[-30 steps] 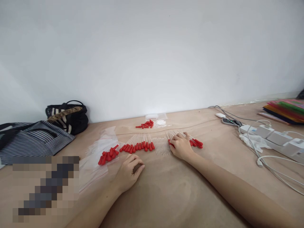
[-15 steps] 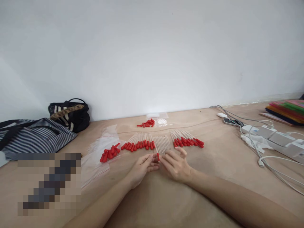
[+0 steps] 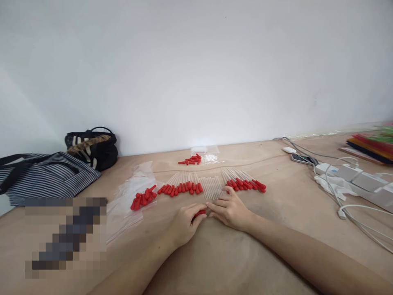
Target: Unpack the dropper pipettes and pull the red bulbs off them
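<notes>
**Left hand (image 3: 188, 223) grips a red rubber bulb (image 3: 200, 213) in front of the row of bare tubes (image 3: 211, 189)**

Well left of the row sits a striped bag (image 3: 55, 176). Closer to it, a heap of loose bulbs (image 3: 143, 199) lies on clear zip bags (image 3: 141, 173). A fan of bulb-topped droppers (image 3: 183, 187) adjoins the row's left end. The left grip is closed around the bulb, at the row's near side. The right hand (image 3: 231, 209) bends at the row's near right corner; whether its grip holds anything, I cannot tell. A second dropper fan (image 3: 245, 185) lies just right of the row, a power strip (image 3: 368, 183) well right.
</notes>
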The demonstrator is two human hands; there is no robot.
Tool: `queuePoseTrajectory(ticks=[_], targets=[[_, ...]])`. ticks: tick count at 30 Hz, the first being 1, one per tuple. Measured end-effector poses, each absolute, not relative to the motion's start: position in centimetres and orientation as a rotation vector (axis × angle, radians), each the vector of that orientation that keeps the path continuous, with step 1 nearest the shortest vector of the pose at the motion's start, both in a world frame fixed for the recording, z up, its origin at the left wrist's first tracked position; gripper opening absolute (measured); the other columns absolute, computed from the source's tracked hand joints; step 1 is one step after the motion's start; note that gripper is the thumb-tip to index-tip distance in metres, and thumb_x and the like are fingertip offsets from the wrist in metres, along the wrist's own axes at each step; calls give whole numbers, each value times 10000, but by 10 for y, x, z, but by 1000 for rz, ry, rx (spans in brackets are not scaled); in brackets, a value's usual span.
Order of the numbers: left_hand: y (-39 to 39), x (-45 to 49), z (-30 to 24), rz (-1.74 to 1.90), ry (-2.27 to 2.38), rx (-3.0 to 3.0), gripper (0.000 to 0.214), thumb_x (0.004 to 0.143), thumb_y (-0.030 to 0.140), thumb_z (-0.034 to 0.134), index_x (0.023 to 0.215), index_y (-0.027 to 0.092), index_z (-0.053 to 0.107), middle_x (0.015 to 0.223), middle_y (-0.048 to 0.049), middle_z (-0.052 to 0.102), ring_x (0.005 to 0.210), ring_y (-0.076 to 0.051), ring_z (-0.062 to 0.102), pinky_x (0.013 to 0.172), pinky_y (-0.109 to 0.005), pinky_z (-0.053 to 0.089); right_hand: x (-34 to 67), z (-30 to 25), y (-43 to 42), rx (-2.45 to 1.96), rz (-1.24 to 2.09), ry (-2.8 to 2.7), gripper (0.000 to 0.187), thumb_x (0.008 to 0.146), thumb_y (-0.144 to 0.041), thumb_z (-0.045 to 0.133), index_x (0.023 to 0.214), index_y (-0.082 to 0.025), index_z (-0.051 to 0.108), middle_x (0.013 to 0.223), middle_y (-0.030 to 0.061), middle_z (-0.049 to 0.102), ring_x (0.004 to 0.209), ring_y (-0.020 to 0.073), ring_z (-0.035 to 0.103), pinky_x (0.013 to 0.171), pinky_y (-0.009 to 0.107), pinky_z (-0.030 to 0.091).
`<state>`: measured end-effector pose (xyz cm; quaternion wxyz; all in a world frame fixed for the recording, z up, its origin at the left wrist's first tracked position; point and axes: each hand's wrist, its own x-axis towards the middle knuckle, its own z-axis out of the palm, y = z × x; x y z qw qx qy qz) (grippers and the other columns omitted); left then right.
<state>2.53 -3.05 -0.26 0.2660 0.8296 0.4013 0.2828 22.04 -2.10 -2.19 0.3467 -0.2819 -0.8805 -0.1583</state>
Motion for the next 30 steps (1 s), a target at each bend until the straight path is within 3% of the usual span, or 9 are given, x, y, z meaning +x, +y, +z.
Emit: queuePoseTrajectory(ticks=[2,6,15,18,24,30], targets=[[-32,26,-2,756,1119,2231,170,780,261,502,866,211,640,788,-20,668,701,-163,583,666,-268,445,220,-24,-20,-717,-347,-2303,210,871,-274,429,881,-201,626,575,-23,582,550,87,491,755,302,287],[-30,25,-3,714,1211,2122,211,769,324,508,659,184,621,521,25,559,483,-108,480,475,-206,366,221,-23,-21,-740,-263,-2306,265,876,-262,394,761,-192,623,535,-30,537,523,74,459,722,291,261],[-22,15,-2,685,1251,1759,308,759,422,462,585,171,494,468,43,465,403,-86,432,395,-190,350,230,-25,-22,-811,-200,-2257,273,865,-247,397,713,-178,612,516,-27,511,526,81,437,737,303,253],[-23,0,1,766,1345,1822,293,788,407,430,641,170,521,531,27,497,473,-106,476,444,-208,389,244,-30,-17,-956,-132,-2155,249,863,-219,390,787,-171,622,571,-5,548,555,98,458,709,293,276],[-25,-12,0,921,1309,2278,247,825,277,398,897,200,621,868,-49,574,814,-166,559,741,-295,458,251,-43,-3,-1223,-112,-1957,336,846,-160,326,1091,-124,552,761,78,603,687,160,519,648,280,319],[-4,-54,18,1193,1808,2297,297,778,336,438,961,167,600,917,-76,612,850,-204,572,759,-313,448,245,-34,7,-1476,-312,-1907,246,833,-176,366,853,-171,611,693,42,635,689,151,542,736,311,251]])
